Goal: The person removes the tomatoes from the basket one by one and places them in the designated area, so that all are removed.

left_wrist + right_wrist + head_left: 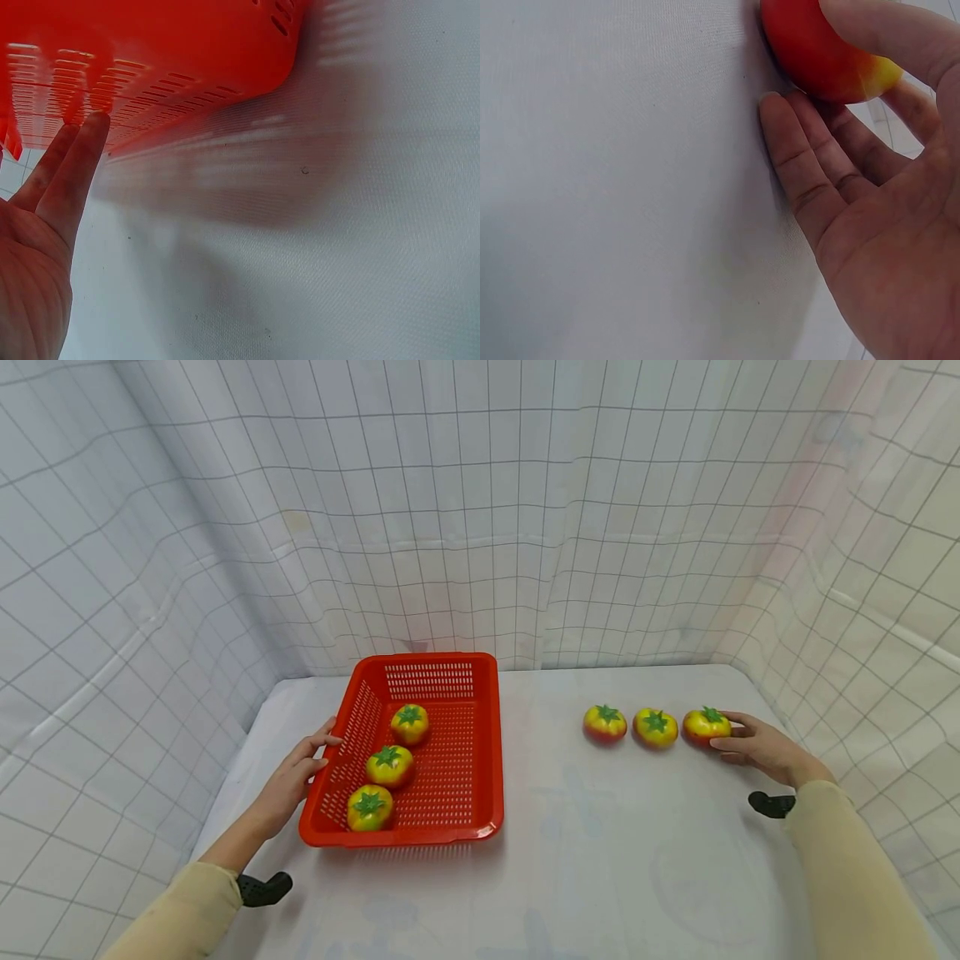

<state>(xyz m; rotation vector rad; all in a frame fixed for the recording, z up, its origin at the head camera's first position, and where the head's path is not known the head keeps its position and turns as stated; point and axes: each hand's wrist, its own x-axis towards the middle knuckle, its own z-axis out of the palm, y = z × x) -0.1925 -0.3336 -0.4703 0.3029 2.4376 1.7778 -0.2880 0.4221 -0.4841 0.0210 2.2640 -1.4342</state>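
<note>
Left hand [288, 779] against the red basket [452, 764], right hand [767, 752] around the far-right tomato [703, 727]

The left hand stands just outside the basket on its left, its visible fingers extended and their tips touching the slotted left wall; it grasps nothing that shows. Well to the right of the basket, the right hand grips the far-right tomato, with thumb and fingers on opposite sides of the fruit, which appears to rest on the white table [592, 852].

Two more tomatoes lie between the basket and that one, in a row running left to right: a redder tomato [604, 727] nearest the basket, then a yellower tomato [655, 729]. Inside the basket, three tomatoes sit toward its left side: a back tomato [410, 725], a middle tomato [390, 767] and a front tomato [370, 808] close to the near wall. All six are red and yellow with green leafy tops.

Behind the basket hangs a white checked curtain [465, 543]. Cream sleeves [855, 868] cover both forearms, left and right of the basket, and a black wrist piece [265, 889] shows beside each cuff.
</note>
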